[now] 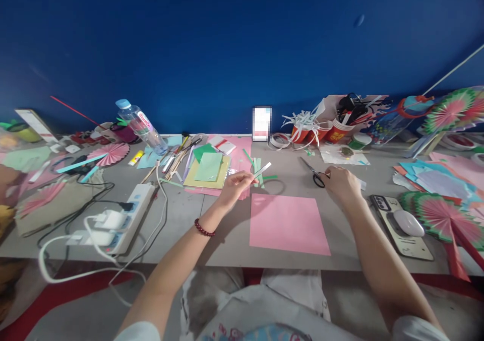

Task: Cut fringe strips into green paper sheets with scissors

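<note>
My left hand (pixel 239 182) pinches a short white paper strip (pixel 263 169) over several green strips (pixel 258 165) on the grey table. At the right, my right hand (pixel 343 182) rests over the handles of black scissors (pixel 318 180), whose blades point up and to the left; its fingers are bent, and whether they grip the handles is unclear. Between my forearms a pink sheet (pixel 289 225) lies flat near the table's front edge. Left of my left hand is a stack of green and yellow paper (pixel 208 167).
A white power strip (pixel 132 217) with cables lies at the left, below a leaning bottle (pixel 141 124). Red cups (pixel 336 132) stand at the back right. A phone (pixel 401 230) with a white mouse (pixel 409 223) on it and folded paper fans (pixel 440 215) are at the right.
</note>
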Motion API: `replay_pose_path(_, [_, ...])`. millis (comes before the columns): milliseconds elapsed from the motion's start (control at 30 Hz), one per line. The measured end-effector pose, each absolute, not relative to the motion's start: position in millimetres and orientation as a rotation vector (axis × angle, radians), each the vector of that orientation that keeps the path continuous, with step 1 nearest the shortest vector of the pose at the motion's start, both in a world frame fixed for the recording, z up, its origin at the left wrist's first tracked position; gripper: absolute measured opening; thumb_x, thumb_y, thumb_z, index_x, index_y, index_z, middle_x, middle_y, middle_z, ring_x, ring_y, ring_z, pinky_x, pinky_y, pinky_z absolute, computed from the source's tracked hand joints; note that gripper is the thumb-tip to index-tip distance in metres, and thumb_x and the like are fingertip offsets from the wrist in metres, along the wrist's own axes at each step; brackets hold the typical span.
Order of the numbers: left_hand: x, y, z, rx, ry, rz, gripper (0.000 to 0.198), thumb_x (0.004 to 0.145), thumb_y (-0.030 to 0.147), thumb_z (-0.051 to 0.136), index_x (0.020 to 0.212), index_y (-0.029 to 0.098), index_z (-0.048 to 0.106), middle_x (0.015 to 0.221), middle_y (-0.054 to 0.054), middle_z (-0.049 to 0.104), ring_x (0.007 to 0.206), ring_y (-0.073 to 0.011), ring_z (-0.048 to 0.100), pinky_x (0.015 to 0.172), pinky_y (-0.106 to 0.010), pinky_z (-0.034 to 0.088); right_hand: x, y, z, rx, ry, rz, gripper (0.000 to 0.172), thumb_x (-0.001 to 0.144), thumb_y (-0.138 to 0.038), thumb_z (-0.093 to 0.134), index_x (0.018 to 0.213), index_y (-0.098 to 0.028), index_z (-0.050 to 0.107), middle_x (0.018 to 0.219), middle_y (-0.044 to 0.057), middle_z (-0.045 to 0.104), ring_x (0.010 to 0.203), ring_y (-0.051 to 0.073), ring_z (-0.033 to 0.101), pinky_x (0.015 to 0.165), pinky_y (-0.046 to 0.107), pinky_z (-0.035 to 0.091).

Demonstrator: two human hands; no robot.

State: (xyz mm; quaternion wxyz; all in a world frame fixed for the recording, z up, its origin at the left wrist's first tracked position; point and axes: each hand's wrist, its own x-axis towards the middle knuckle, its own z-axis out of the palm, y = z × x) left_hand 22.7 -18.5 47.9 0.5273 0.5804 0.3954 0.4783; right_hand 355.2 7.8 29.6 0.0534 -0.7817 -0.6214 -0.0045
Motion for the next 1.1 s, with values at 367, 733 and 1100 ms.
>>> replay_pose_path(367, [22,-16,46,1.323,0.916,1.181,0.025,0.078,0.042,0.064,0.069,0.018,0.067,0.078,-0.004,0.066,0.083,-0.0186,0.063,0.086,-0.036,0.051,358,9,21,-2.341,-1.812,0.255,0.023,0.076,-0.039,0.059,0.076,-0.017,0.064,0.073,0.011,0.067,0.069,0.023,0.062,0.055,0.030,0.039])
replay_pose_path(733, [17,-6,45,0.863,0.790,1.220,0.030,0.079,0.044,0.060,0.066,0.019,0.052,0.076,-0.003,0.063,0.081,-0.0166,0.065,0.086,-0.039,0.054,294,-20,64,-1.061,-1.418,1.579,0.052,0.068,-0.068,0.064,0.087,-0.021,0.052,0.063,-0.002,0.048,0.046,0.011,0.043,0.043,0.027,0.036])
replay_pose_path(1100, [18,-5,46,0.936,0.743,1.198,0.034,0.080,0.041,0.060,0.058,0.020,0.044,0.074,-0.005,0.061,0.099,-0.0243,0.063,0.094,-0.047,0.048,251,-37,43,-0.835,-1.643,1.939,0.041,0.082,-0.058,0.058,0.084,-0.018,0.049,0.061,-0.003,0.046,0.051,0.010,0.042,0.048,0.023,0.037])
